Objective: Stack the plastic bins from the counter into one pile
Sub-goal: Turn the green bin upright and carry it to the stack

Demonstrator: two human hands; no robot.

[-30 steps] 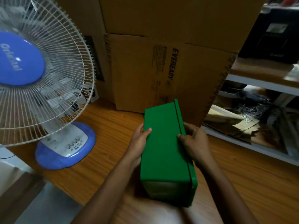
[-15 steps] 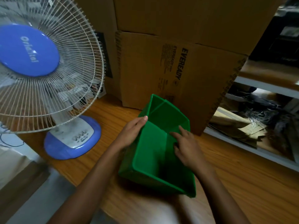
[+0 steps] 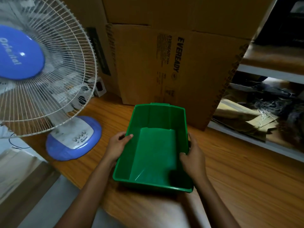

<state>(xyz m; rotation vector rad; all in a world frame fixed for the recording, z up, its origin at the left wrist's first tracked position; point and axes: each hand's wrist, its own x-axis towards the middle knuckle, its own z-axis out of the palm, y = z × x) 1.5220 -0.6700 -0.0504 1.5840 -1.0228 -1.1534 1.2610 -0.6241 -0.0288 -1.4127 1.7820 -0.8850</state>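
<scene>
The green bin [image 3: 154, 148] sits mouth-up at six o'clock on the counter [image 3: 246, 186]; left hand [image 3: 117, 146] pinches its nine o'clock rim, right hand [image 3: 192, 155] its three o'clock rim, likely steadying it as the pile's base.

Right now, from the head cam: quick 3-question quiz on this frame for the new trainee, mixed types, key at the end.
1. True or false: the green bin sits open side up.
2. Which hands grip the bin? A) left hand only B) right hand only C) both, on opposite long sides
3. Fill in: the table fan stands to the bin's ____.

Key: 1 true; 2 C; 3 left
</scene>
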